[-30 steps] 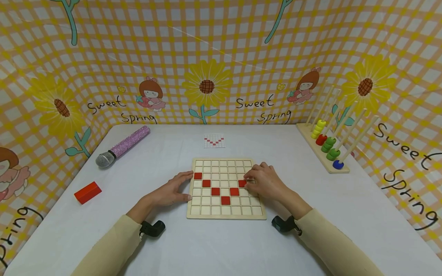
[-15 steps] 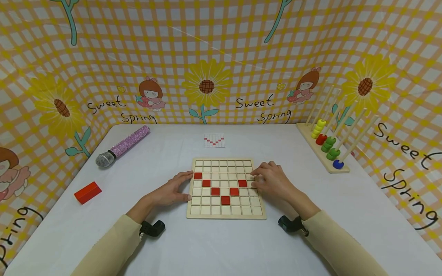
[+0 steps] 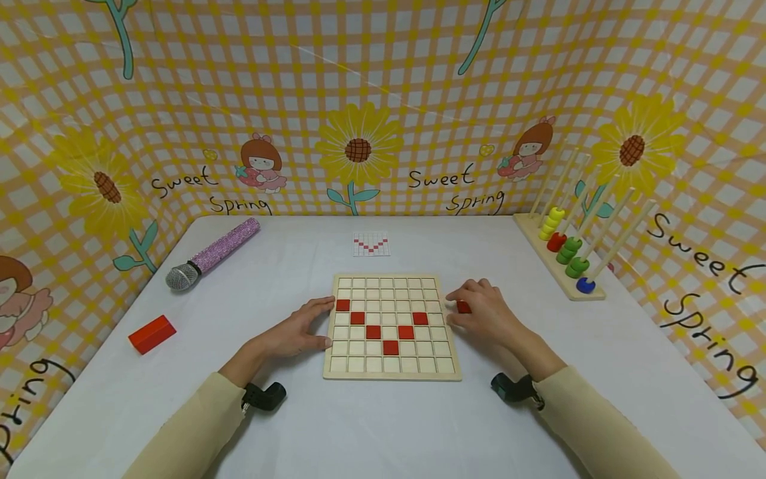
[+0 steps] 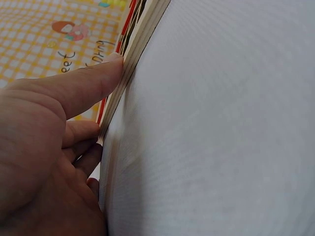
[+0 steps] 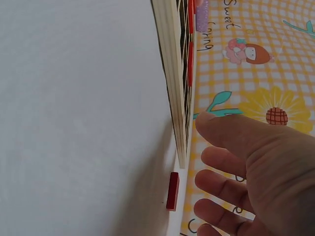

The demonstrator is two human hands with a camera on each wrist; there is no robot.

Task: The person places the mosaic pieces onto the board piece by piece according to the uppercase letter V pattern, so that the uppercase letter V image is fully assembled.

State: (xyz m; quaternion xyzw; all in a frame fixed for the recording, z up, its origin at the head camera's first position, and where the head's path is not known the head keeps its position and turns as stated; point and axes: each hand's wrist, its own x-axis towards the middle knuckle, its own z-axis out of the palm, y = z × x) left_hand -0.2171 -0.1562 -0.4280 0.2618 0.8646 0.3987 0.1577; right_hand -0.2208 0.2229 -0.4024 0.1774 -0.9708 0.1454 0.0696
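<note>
A square wooden grid board (image 3: 391,377) lies on the white table, with several red tiles in its cells forming a V-like line. My left hand (image 3: 293,332) rests at the board's left edge; in the left wrist view its thumb (image 4: 93,81) and fingertips touch the side. Just off the right edge, my right hand (image 3: 487,313) hovers with loosely bent fingers and nothing between them. Under it a loose red tile (image 3: 463,307) shows on the table. The right wrist view has this red tile (image 5: 172,191) apart from the fingertips, beyond the board's corner.
A small card (image 3: 372,244) with a red V pattern lies behind the board. At left are a glittery purple microphone (image 3: 221,249) and a red block (image 3: 152,334). A peg stand (image 3: 583,293) with coloured beads stands at back right.
My right hand has drawn back from a red tile near the board's right side and moved right, off the edge. The loose red tile has come into view under it. My left hand stays put.
</note>
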